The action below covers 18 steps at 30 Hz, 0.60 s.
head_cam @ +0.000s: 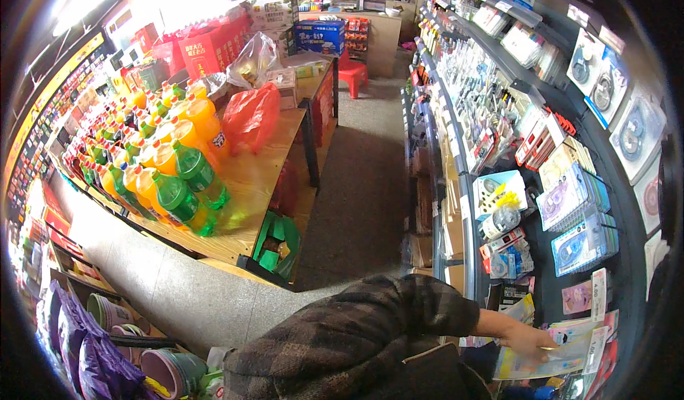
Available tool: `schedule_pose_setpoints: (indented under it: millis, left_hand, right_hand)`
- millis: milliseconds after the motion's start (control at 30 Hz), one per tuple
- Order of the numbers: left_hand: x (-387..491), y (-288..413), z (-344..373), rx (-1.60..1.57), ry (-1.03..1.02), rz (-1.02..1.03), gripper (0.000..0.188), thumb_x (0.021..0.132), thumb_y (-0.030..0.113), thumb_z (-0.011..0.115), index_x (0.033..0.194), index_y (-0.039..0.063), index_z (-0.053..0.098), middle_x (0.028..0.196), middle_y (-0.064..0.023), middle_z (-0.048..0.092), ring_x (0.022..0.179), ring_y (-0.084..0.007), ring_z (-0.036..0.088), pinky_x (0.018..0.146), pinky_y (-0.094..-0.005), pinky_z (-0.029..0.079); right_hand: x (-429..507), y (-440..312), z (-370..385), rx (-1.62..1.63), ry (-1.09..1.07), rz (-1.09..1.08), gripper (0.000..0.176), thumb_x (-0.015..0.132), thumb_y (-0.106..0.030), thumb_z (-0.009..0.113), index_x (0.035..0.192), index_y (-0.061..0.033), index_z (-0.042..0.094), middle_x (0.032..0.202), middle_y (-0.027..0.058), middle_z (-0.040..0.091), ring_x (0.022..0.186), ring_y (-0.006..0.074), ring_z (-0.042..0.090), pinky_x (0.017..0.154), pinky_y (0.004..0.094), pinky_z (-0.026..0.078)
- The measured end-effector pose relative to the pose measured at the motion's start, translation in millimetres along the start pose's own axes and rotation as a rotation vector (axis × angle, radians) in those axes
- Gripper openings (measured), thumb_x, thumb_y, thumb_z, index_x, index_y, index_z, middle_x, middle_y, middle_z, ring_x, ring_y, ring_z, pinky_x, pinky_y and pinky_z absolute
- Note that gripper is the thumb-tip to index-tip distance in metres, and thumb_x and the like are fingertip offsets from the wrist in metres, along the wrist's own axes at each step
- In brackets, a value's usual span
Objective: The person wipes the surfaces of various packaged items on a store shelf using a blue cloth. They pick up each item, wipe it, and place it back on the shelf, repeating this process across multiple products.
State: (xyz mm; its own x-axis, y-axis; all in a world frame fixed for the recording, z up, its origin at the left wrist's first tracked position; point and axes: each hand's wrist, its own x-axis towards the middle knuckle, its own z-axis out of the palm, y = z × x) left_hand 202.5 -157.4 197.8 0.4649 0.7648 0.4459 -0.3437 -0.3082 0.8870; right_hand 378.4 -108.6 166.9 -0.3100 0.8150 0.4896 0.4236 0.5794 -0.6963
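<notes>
My left hand [529, 345] reaches out from a dark plaid sleeve [342, 325] to the shelf rack at the lower right. It is at a clear plastic packet [561, 360] with yellow edging, which hangs behind a white price tag [592, 351]. The fingers are blurred and partly hidden, so their grip is not clear. More flat packets hang around it, among them a purple card pack [577, 297]. Above them hang blue blister packs of correction tape [577, 247]. My right hand is out of view.
A wooden table [256, 186] at left bears green soda bottles [184, 202], orange drink bottles [184, 132] and a red plastic bag [251, 116]. Beyond the grey aisle floor [358, 186] stands a red stool [352, 74]. Purple packets [85, 346] and plastic bins [173, 373] crowd the lower left.
</notes>
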Motion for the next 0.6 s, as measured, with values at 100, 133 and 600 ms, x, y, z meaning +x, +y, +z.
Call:
schedule_pose_setpoints:
  millis: [100,133,600]
  left_hand:
    - [-25.8,-19.6,-23.8,0.023,0.03,-0.027,0.048,0.094,0.005,0.05,0.141,0.006,0.038,0.095,-0.0007,0.056,0.082,-0.011,0.052,0.071,-0.0303,0.046]
    - [-41.9,-10.8,-25.5,-0.045,0.079,-0.087,0.053,0.092,0.004,0.05,0.143,0.009,0.035,0.096,-0.0016,0.057,0.082,-0.0118,0.054,0.071,-0.0305,0.047]
    - [-63.6,-89.7,-94.1,-0.596,0.48,-0.039,0.06,0.094,0.046,0.053,0.138,0.008,0.038,0.117,-0.0055,0.056,0.089,-0.0119,0.058,0.071,-0.0262,0.049]
  right_hand:
    - [-9.3,-20.4,13.1,-0.078,0.021,-0.105,0.047,0.072,-0.016,0.068,0.116,-0.0009,0.061,0.111,0.0162,0.063,0.105,0.031,0.058,0.096,0.0453,0.042]
    - [-15.6,-25.2,17.1,-0.095,0.026,-0.13,0.047,0.072,-0.016,0.068,0.116,-0.0008,0.061,0.111,0.0165,0.063,0.105,0.0314,0.057,0.097,0.0456,0.042]
    - [-26.9,-97.5,122.3,-0.185,0.083,-0.538,0.045,0.074,-0.015,0.061,0.117,0.0001,0.06,0.114,0.0206,0.061,0.11,0.0369,0.055,0.101,0.0496,0.039]
